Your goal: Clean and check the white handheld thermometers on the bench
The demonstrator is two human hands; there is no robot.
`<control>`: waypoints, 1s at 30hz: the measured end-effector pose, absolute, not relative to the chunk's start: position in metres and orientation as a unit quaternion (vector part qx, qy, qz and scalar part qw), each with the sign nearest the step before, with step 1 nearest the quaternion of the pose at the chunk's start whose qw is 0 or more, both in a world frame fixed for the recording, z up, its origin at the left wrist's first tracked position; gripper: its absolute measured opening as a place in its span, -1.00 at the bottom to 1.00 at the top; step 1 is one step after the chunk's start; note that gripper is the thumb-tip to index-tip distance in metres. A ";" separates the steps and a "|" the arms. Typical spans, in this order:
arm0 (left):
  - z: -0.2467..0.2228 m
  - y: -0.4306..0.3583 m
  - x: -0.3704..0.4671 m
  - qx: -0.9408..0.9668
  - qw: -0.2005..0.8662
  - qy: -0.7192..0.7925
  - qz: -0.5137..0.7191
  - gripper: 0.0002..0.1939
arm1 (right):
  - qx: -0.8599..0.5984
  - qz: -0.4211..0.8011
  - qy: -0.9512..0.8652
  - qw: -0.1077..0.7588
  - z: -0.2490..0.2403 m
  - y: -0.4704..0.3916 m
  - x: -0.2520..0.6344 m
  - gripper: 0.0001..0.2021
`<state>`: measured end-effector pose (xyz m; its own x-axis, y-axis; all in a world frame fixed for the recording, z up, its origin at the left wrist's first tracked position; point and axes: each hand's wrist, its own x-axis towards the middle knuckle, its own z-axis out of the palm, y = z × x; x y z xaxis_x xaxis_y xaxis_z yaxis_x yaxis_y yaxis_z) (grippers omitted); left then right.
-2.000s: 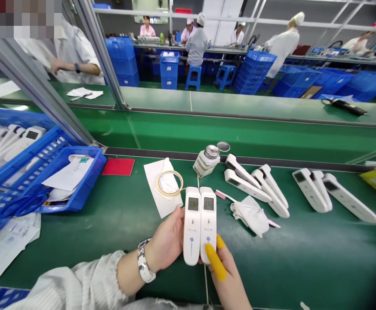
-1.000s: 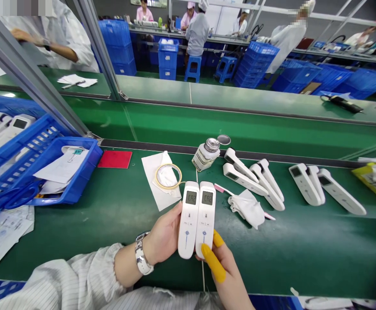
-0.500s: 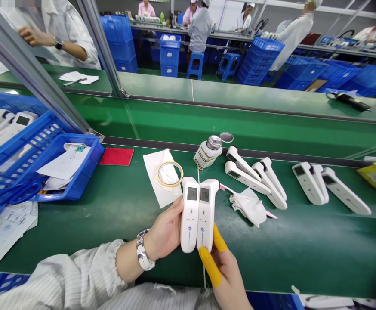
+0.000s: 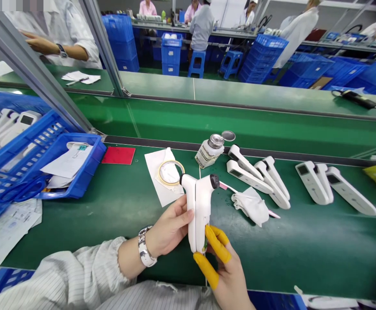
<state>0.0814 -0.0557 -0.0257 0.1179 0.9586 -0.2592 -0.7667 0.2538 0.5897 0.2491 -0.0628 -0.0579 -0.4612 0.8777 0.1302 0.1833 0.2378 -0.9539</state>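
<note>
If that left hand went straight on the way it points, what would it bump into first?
The two white devices, which the left hand is touching. Beyond them, the pink-ended stick looks roughly in line, but depth is unclear; the hand might pass above it.

Two white handheld devices are counted in the fingers. Beyond and to the right of the fingers, four devices are recorded in one group and three devices in another. One dispenser bottle and one tape roll are noted just beyond the fingers, one cloth to their right. Three yellow finger covers are observed. To the fingers' left, one red card, one pair of scissors, one small tray and one large basket are listed; the basket's overlapping contents cannot be fully counted.
</note>
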 end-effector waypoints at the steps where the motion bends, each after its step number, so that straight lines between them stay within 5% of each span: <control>1: -0.026 -0.055 0.081 0.166 0.729 0.307 0.589 -0.56 | -0.373 0.492 -0.701 0.357 -0.059 -0.063 0.250 -0.53; 11: -0.033 -0.056 0.085 0.208 0.708 0.316 0.597 -0.42 | -0.354 0.552 -0.664 0.359 -0.063 -0.064 0.250 -0.62; 17: -0.046 -0.062 0.097 0.171 0.726 0.375 0.551 -0.42 | -0.350 0.489 -0.747 0.283 -0.054 -0.054 0.255 -0.69; 21: -0.048 -0.062 0.096 0.178 0.727 0.399 0.529 -0.25 | -0.400 0.325 -0.820 0.250 -0.042 -0.015 0.283 -0.76; 25: -0.044 -0.063 0.093 0.212 0.734 0.435 0.477 -0.27 | -0.506 0.057 -0.829 0.230 -0.052 0.040 0.314 -0.59; 30: -0.041 -0.064 0.093 0.260 0.730 0.443 0.451 -0.19 | -0.474 0.000 -0.862 0.182 -0.052 0.057 0.317 -0.63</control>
